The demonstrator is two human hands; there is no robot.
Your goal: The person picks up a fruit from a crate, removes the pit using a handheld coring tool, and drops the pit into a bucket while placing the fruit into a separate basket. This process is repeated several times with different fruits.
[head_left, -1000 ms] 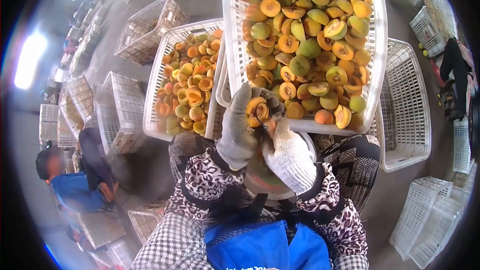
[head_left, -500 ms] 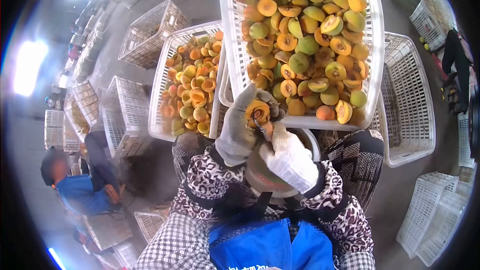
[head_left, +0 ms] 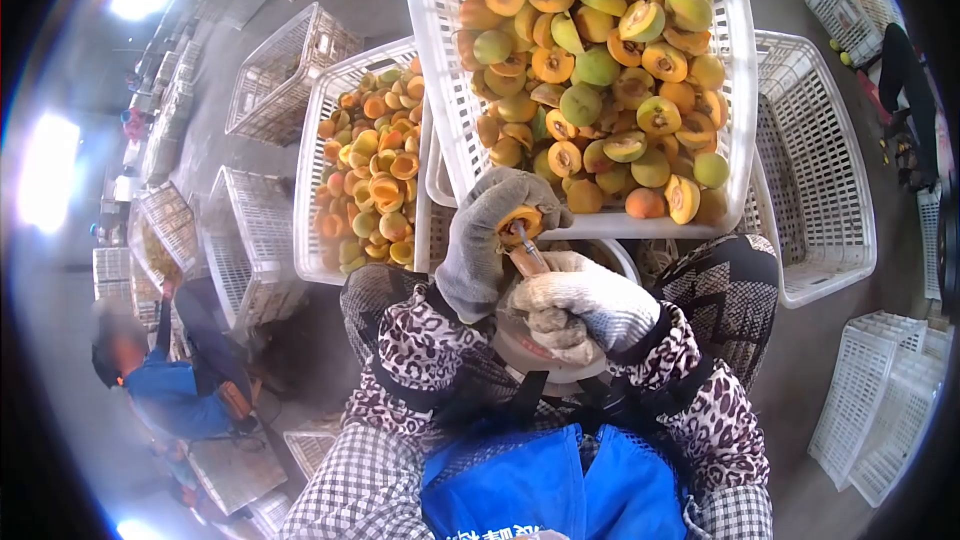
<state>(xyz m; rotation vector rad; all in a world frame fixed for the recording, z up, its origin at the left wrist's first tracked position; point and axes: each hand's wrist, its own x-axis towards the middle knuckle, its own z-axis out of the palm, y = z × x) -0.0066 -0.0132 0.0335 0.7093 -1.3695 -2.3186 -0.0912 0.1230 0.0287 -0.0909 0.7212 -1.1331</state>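
Observation:
My left hand, in a grey glove, is wrapped round a halved orange fruit, its cut face turned up. In a whitish glove, my right hand grips a small tool with a brownish handle and a metal tip that touches the middle of the fruit half. Under both hands is a pale bucket between my knees. Just beyond them stands a large white crate of halved fruit, many with pits. A second crate, at the left, holds hollowed fruit halves.
An empty white crate stands at the right, with stacked crates below it. More crates line the left side. A co-worker in blue sits at the lower left. Another person's dark-clothed leg shows at upper right.
My right hand has turned, its fingers now curled in view round the tool handle. The fruit in my left hand is tilted differently. The view has shifted slightly, and the co-worker's arm is now raised.

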